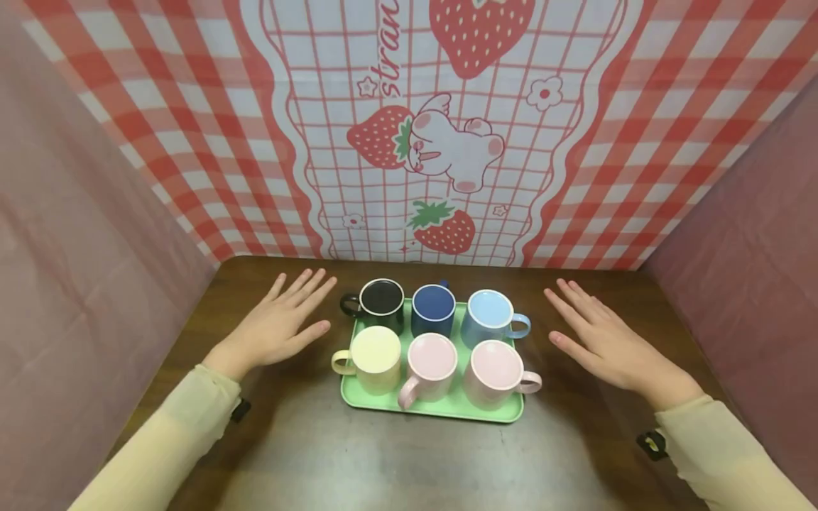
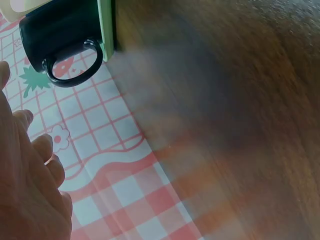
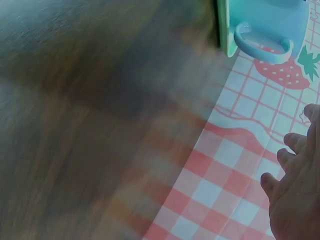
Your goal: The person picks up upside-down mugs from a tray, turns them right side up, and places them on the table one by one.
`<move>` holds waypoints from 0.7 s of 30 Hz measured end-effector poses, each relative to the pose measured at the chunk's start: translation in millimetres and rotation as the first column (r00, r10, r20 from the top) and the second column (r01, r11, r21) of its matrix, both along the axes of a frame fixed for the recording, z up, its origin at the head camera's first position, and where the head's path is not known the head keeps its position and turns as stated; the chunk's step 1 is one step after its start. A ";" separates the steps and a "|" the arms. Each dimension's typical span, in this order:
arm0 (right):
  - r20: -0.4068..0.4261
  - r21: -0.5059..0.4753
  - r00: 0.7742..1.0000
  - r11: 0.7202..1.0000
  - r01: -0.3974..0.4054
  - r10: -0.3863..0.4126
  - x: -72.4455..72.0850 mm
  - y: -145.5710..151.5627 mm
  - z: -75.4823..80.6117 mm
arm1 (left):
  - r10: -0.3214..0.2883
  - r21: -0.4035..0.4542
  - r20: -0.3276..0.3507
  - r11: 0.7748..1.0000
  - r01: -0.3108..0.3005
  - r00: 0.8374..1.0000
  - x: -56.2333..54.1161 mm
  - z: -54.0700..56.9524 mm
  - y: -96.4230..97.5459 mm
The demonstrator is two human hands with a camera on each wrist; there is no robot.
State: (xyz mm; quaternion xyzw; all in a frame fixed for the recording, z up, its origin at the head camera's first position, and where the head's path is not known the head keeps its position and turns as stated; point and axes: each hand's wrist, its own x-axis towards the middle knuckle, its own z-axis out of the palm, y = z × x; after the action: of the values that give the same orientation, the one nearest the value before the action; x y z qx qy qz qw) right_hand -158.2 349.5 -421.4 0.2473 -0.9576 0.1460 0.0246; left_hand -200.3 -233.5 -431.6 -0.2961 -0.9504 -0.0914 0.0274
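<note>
A green tray (image 1: 441, 406) on the table holds two rows of mugs. The back row has a black mug (image 1: 383, 298), a dark blue mug (image 1: 434, 305) and a light blue mug (image 1: 488, 312). In front stand a yellow mug (image 1: 375, 355), a pink mug (image 1: 432, 358) and another pink mug (image 1: 495, 369). My left hand (image 1: 275, 326) is spread with straight fingers left of the tray, nearest the black mug's handle (image 2: 75, 80). To the right, my right hand (image 1: 603, 341) is likewise spread, apart from the light blue mug's handle (image 3: 265, 52). Neither hand holds anything.
The brown wooden table (image 1: 396, 468) reaches back to an upright red-checked cloth (image 1: 211, 106) printed with strawberries. Pink curtains hang at the left (image 1: 77, 270) and right (image 1: 741, 248) sides.
</note>
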 end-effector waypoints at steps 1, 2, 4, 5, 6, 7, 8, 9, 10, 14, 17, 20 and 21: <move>-0.001 -0.005 1.000 1.000 0.001 -0.001 -1.2 -1.9 -0.2 | 0.000 -0.005 0.000 1.000 0.000 1.000 -0.6 0.3 1.2; 0.001 -0.007 1.000 1.000 0.000 0.000 -2.2 -3.8 -0.3 | 0.000 -0.005 0.003 1.000 0.000 1.000 -1.2 1.0 3.0; 0.001 -0.012 1.000 1.000 -0.007 0.007 -4.3 -8.0 -0.4 | -0.005 -0.003 0.008 1.000 0.006 1.000 -2.8 2.5 6.6; -0.002 -0.012 1.000 1.000 -0.015 0.015 -5.4 -10.1 -0.7 | -0.008 -0.002 0.005 1.000 0.008 1.000 -3.7 3.0 8.5; -0.006 -0.014 1.000 1.000 -0.022 0.022 -6.5 -11.9 -0.7 | -0.010 -0.002 0.003 1.000 0.010 1.000 -4.8 3.8 10.8; -0.010 -0.014 0.999 0.999 -0.031 0.031 -7.2 -13.8 -1.3 | -0.013 0.000 0.005 1.000 0.013 1.000 -5.4 4.2 13.1; -0.011 -0.013 0.999 0.999 -0.039 0.038 -7.8 -15.5 -1.9 | -0.015 0.005 0.004 1.000 0.015 1.000 -5.9 4.4 15.1; -0.017 -0.012 0.999 0.999 -0.044 0.044 -8.5 -17.2 -2.6 | -0.017 0.006 0.001 1.000 0.017 1.000 -6.4 4.1 16.6; -0.022 -0.010 0.999 0.999 -0.048 0.048 -9.4 -18.8 -3.3 | -0.017 0.010 0.004 1.000 0.017 1.000 -6.6 4.4 18.2; -0.040 0.001 0.998 0.998 -0.056 0.056 -12.0 -24.3 -4.8 | -0.017 0.022 0.013 1.000 0.017 1.000 -7.6 3.3 22.7; -0.058 0.010 0.996 0.998 -0.067 0.068 -14.0 -28.5 -6.1 | -0.016 0.040 0.024 0.999 0.015 1.000 -8.3 1.0 25.8; -0.083 0.018 0.993 0.997 -0.080 0.081 -15.5 -32.7 -8.7 | -0.015 0.059 0.027 0.998 0.013 1.000 -8.7 -2.2 29.9; -0.098 0.019 0.991 0.996 -0.088 0.089 -16.0 -34.3 -9.8 | -0.015 0.068 0.029 0.998 0.013 0.999 -8.6 -2.8 31.7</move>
State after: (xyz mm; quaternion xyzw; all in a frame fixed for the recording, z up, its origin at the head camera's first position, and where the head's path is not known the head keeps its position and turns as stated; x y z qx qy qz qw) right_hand -174.2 315.2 -431.2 0.2965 -0.9443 0.1277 0.0635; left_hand -208.9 -201.8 -434.5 -0.3002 -0.9450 -0.1279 0.0227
